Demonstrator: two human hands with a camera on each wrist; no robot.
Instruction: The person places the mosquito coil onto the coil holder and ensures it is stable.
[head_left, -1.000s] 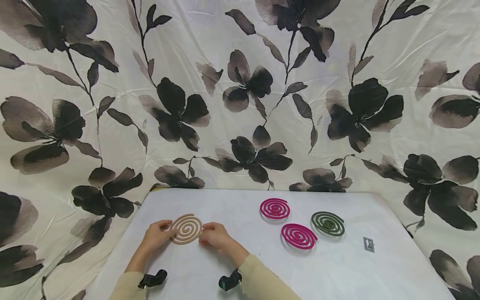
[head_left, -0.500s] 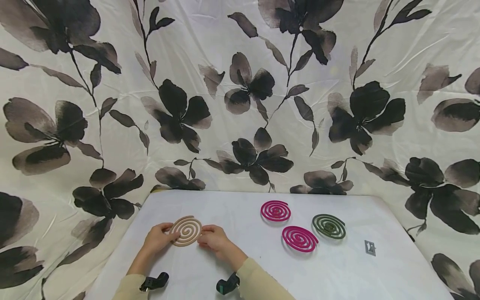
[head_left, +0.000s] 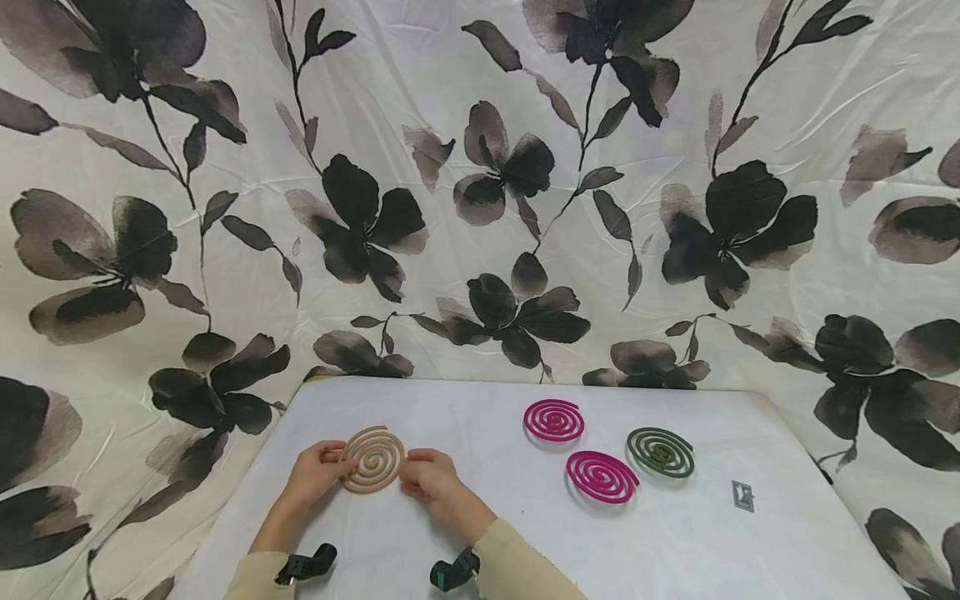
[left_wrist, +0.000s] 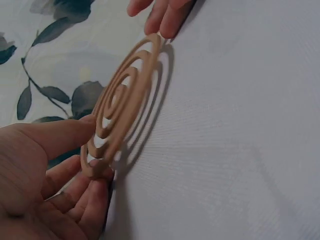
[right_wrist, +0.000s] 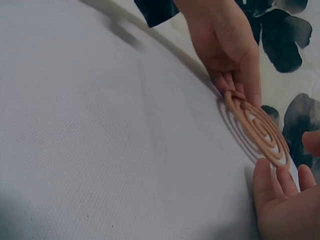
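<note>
A tan mosquito coil (head_left: 372, 460) is raised slightly off the white table, its shadow falling beside it in both wrist views. My left hand (head_left: 315, 475) pinches its left rim; in the left wrist view the thumb (left_wrist: 75, 131) lies on the near face, with fingers behind. At the right rim is my right hand (head_left: 438, 483). Its fingertips (right_wrist: 285, 175) touch or nearly touch the coil's edge, while its thumb (right_wrist: 311, 143) stands apart from the coil in the right wrist view.
Two pink mosquito coils (head_left: 553, 420) and a green one (head_left: 660, 452) lie right of my hands on the white table (head_left: 525, 550). Farther right is a small flat metal piece (head_left: 742, 496). A flower-printed cloth (head_left: 420, 67) hangs behind the table. Each wrist wears a black device (head_left: 307, 565).
Both hands stay around the tan mosquito coil almost in place. The whole head view shifts slightly; the other coils have not moved on the table.
</note>
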